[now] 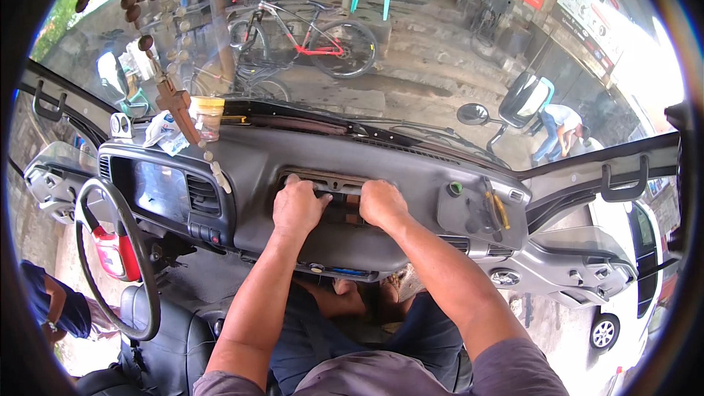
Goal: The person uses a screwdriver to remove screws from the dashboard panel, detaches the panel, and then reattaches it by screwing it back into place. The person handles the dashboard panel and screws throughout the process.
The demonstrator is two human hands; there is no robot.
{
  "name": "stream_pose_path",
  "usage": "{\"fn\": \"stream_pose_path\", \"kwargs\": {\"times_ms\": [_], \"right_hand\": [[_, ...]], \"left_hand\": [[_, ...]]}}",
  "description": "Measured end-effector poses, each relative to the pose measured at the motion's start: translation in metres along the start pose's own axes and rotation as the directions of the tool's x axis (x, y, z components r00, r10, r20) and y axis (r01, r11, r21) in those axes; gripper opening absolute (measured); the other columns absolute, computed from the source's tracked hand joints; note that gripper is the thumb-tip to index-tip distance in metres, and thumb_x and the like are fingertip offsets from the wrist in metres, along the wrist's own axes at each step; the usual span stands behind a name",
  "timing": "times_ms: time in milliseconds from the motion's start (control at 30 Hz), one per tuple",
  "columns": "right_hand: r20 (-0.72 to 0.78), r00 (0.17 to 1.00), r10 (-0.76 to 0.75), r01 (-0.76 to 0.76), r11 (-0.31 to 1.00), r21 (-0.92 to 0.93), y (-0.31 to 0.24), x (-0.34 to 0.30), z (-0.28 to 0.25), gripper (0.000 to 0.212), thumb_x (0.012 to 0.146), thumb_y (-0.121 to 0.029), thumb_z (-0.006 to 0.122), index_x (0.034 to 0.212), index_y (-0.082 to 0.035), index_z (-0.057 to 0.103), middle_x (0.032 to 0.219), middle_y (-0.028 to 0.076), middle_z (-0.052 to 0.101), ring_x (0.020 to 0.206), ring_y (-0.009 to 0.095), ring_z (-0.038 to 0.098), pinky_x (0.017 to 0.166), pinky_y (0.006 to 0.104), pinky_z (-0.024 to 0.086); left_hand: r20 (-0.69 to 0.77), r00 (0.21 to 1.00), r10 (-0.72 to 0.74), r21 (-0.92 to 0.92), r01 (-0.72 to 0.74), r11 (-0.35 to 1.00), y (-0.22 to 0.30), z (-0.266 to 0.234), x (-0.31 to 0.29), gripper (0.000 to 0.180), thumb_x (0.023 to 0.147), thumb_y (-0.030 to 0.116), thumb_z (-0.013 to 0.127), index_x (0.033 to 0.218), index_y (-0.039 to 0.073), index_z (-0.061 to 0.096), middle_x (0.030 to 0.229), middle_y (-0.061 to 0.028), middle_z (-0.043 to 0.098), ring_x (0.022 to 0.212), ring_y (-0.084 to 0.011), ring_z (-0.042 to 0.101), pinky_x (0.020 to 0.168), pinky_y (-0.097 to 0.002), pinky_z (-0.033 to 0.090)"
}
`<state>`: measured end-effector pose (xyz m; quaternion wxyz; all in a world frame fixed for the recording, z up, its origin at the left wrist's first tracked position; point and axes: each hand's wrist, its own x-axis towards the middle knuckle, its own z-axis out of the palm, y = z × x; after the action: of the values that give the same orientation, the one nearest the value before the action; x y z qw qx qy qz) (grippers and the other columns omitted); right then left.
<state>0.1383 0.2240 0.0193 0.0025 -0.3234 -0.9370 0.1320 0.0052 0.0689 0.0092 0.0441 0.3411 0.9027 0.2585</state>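
Observation:
I sit in a vehicle cab with both arms reaching to the grey dashboard (257, 148). A recessed rectangular opening in its middle shows a brownish strip with holes (334, 182) along the top and a dark gap below. At the opening's left end, my left hand (297, 205) is closed, thumb toward the middle, beside a small dark piece. Across the gap my right hand (383, 204) is closed at the right end. My fingertips are hidden, so what each hand grips cannot be made out.
Left stand a steering wheel (152, 279) and a red-and-white object (116, 253). A rosary with a wooden cross (174, 106) hangs before the windshield. A yellow-handled tool (500, 211) lies on the dashboard's right. Outside are a bicycle (323, 38) and a bending person (561, 128).

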Motion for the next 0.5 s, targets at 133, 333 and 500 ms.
{"fn": "stream_pose_path", "kwargs": {"times_ms": [133,333,500], "right_hand": [[0.024,0.999,-0.045,0.046,0.998,-0.052,-0.0018,-0.0007,-0.0013,0.023,0.095,-0.008,0.066,0.105,0.001,0.085,0.114,0.027,0.081,0.11,0.044,0.08,0.098,0.0526,0.064],[0.082,0.996,0.034,-0.03,0.998,-0.055,-0.0014,0.0052,-0.0057,0.023,0.094,-0.002,0.067,0.108,0.001,0.085,0.118,0.025,0.081,0.113,0.043,0.079,0.099,0.0512,0.064],[0.082,0.99,0.116,-0.115,0.993,-0.021,-0.0032,0.0046,-0.0078,0.023,0.094,-0.003,0.068,0.11,0.0,0.085,0.122,0.024,0.081,0.117,0.043,0.078,0.1,0.0518,0.063]], "left_hand": [[-0.043,0.998,-0.042,-0.091,0.038,0.995,-0.0021,-0.001,0.0045,0.052,0.086,0.034,0.094,0.125,0.002,0.081,0.13,-0.0234,0.073,0.121,-0.0435,0.072,0.105,-0.0509,0.059],[-0.04,0.999,-0.029,-0.149,0.023,0.989,0.0018,-0.007,0.0021,0.058,0.084,0.022,0.096,0.133,-0.001,0.076,0.138,-0.0234,0.072,0.128,-0.0434,0.07,0.11,-0.0499,0.057],[-0.066,0.997,-0.047,-0.165,0.036,0.986,0.0019,-0.0063,0.0011,0.058,0.083,0.021,0.096,0.133,-0.001,0.076,0.138,-0.0235,0.071,0.127,-0.0441,0.07,0.11,-0.0498,0.057]]}}
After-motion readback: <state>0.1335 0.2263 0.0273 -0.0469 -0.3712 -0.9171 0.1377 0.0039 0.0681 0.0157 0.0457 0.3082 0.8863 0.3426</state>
